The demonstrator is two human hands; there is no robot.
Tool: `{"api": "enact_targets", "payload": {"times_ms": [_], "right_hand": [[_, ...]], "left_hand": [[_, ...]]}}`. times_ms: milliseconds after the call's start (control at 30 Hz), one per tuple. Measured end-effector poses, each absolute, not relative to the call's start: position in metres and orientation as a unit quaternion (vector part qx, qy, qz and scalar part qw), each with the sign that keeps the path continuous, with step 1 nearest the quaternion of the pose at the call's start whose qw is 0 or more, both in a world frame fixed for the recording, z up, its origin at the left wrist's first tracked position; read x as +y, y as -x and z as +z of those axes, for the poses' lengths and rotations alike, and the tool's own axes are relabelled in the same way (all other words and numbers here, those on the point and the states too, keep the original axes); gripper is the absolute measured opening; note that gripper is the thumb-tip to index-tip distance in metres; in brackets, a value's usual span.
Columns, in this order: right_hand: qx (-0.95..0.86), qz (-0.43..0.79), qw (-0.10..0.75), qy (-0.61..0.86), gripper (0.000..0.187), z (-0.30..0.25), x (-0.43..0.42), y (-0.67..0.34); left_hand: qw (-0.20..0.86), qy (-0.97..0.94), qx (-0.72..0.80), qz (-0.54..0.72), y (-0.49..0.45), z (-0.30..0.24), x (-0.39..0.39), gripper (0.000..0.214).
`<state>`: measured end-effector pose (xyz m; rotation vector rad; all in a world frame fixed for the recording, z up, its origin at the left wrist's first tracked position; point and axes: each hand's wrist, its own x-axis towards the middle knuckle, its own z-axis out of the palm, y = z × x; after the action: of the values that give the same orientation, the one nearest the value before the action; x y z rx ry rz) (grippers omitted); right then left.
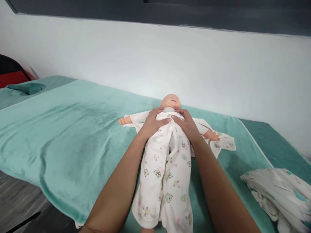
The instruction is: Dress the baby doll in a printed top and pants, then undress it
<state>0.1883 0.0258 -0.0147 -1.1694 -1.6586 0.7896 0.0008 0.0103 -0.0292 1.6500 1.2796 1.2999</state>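
A baby doll [170, 101] lies on its back on a teal blanket [73, 129], arms spread wide. It wears a white romper [165, 174] printed with small animals, open down the front of the chest. My left hand [154, 123] rests on the doll's chest at the left edge of the opening, fingers curled onto the cloth. My right hand [186, 124] sits on the other side of the chest, fingers bent over the romper's edge near the neck. The two hands almost touch at the collar.
A folded white printed cloth [279, 194] lies at the right on the blanket. A white wall [170, 64] runs behind the bed. A red and black chair [12, 74] stands far left; dark floor [19, 204] shows at lower left.
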Motion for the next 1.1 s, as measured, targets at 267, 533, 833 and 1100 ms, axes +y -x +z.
{"api": "enact_targets", "payload": {"times_ms": [267,533,833,1100], "right_hand": [[-0.711,0.14,0.49,0.485,0.027,-0.017,0.016,-0.185],[-0.643,0.227,0.543,0.49,0.056,-0.031,-0.004,-0.2],[-0.665,0.313,0.401,0.546,0.055,-0.037,-0.04,-0.235],[-0.698,0.371,0.326,0.518,0.04,-0.039,-0.063,-0.252]], "left_hand": [[0.139,-0.677,0.477,0.543,-0.014,-0.02,0.001,0.029],[0.099,-0.642,0.486,0.585,-0.005,-0.031,-0.005,0.051],[0.271,-0.6,0.545,0.519,0.025,-0.051,-0.045,0.054],[0.44,-0.605,0.49,0.448,0.049,-0.054,-0.081,0.045]]}}
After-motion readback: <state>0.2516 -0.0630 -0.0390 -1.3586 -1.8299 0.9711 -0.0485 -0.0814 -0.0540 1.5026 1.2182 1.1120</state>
